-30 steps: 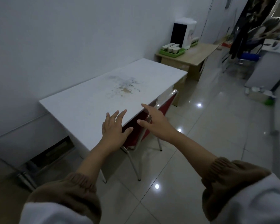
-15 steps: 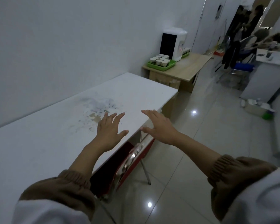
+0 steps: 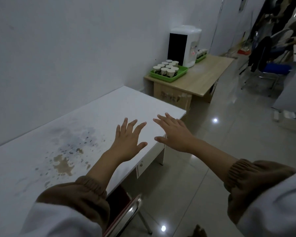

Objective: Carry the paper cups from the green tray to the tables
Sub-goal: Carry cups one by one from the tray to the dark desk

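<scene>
White table [image 3: 96, 117] is being seen across left and centre of frame, set along the wall, brown and grey stains [image 3: 65, 161] being shown on its lower-left part. Left hand [image 3: 128, 142] is being held out flat at centre frame over the table top, fingers spread, nothing being gripped. Red chair [image 3: 125, 212] is being shown tucked under the table edge at bottom centre. Right hand [image 3: 174, 132] is being held out just right of centre, over the table's far corner, palm down, fingers spread apart, empty. Both brown cuffs are being seen at the bottom corners. Paper cups [image 3: 166, 68] are being seen clustered in the green tray [image 3: 178, 76], upper centre-right of frame, well apart from both hands. Tray is being carried by a wooden table [image 3: 205, 74] beyond the white one. Water dispenser [image 3: 184, 47] is being shown just behind the tray against the wall. A second green tray [image 3: 201, 57] with cups is being shown to its right. Tiled floor [image 3: 229, 142] is being seen at right.
</scene>
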